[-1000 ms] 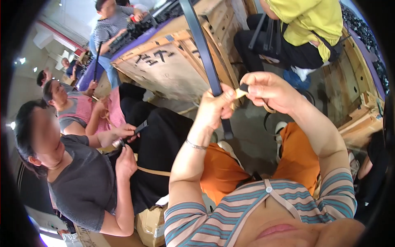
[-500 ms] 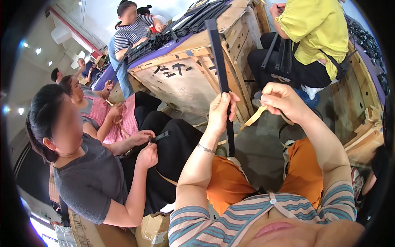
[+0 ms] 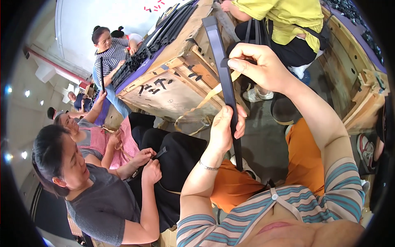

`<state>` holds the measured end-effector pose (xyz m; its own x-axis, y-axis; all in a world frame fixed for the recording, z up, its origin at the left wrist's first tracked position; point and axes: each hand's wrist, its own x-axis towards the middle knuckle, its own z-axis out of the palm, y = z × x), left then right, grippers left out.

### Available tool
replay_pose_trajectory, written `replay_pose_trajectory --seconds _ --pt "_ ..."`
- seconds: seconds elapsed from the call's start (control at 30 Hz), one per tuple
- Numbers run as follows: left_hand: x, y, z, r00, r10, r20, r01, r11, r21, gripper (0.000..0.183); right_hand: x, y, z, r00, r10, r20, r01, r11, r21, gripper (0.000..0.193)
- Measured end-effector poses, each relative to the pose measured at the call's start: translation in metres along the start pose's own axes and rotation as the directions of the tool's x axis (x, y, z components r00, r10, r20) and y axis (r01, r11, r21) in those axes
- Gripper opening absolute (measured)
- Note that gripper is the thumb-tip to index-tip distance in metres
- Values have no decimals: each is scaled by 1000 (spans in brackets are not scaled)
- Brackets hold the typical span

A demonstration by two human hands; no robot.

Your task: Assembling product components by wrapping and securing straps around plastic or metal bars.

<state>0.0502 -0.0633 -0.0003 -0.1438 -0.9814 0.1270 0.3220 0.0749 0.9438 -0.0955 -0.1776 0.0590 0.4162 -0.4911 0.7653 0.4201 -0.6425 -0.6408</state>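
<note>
My left hand (image 3: 225,127) is closed around a long, flat black bar (image 3: 221,61), held nearly upright and leaning slightly left at the top. Above it, my right hand (image 3: 259,68) pinches a narrow strip (image 3: 212,94), dark on one face and pale yellow on the other. The strip's dark end is at the bar's upper part; whether it sticks there I cannot tell. Its yellow length loops down behind the bar to the left.
A wooden crate (image 3: 177,92) topped with purple cloth and black bars (image 3: 152,45) stands ahead. At left sits a person in a dark grey shirt (image 3: 98,201), handling a small black piece. A person in yellow (image 3: 284,24) sits ahead right. Another crate (image 3: 345,70) is at right.
My right hand has moved up and left with the strip, from beside the bar to its upper part. My left hand still grips the bar. The view has shifted.
</note>
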Motion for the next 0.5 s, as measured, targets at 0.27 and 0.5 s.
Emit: replay_pose_trajectory --seconds 0.27,0.5 --pt "-5 0 1 999 4 39 -3 1000 -8 49 -2 -8 -3 998 60 3 -60 998 -21 15" --pt "-4 -1 -1 1000 16 11 -16 1000 -8 51 -3 -9 -4 1000 28 -12 -29 996 -86 18"
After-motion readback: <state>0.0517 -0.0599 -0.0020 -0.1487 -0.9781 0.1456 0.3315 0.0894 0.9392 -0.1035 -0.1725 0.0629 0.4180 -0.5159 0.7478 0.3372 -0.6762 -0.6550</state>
